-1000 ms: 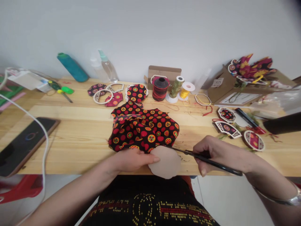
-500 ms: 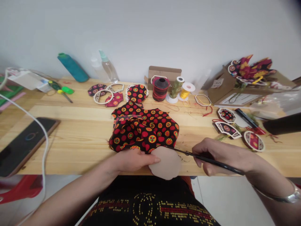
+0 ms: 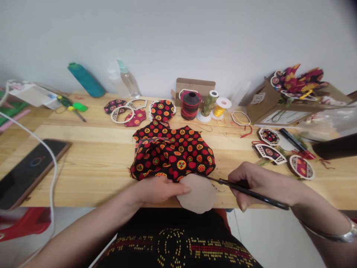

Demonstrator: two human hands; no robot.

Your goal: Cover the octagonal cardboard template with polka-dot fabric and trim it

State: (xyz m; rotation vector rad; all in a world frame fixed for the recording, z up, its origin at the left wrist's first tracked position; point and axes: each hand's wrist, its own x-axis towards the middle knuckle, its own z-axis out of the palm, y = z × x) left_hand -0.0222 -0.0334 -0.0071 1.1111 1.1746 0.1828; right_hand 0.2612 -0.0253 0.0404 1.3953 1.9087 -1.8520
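My left hand (image 3: 163,190) pinches a pale, rounded cardboard-like piece (image 3: 196,194) at its left side, thumb on top. Behind that piece, and touching it, spreads black fabric with red and yellow flower dots (image 3: 178,154), crumpled on the left. In my right hand (image 3: 256,184) are black scissors (image 3: 259,195), their blades pointing left along the upper edge of the pale piece, at the fabric. The scissor tips are partly hidden against the dark cloth.
Behind the fabric stand thread spools (image 3: 191,106) and fabric-covered pieces (image 3: 162,111). Right lie framed ornaments (image 3: 270,153) before a cardboard box (image 3: 267,100). Left are a phone (image 3: 33,171), a white cable (image 3: 54,175) and a screwdriver (image 3: 71,106). The table's front edge (image 3: 92,206) runs below my hands.
The fabric's right part has shifted slightly right and lies a little looser. My right fingers and the scissors have moved slightly; the left hand keeps its grip on the pale piece.
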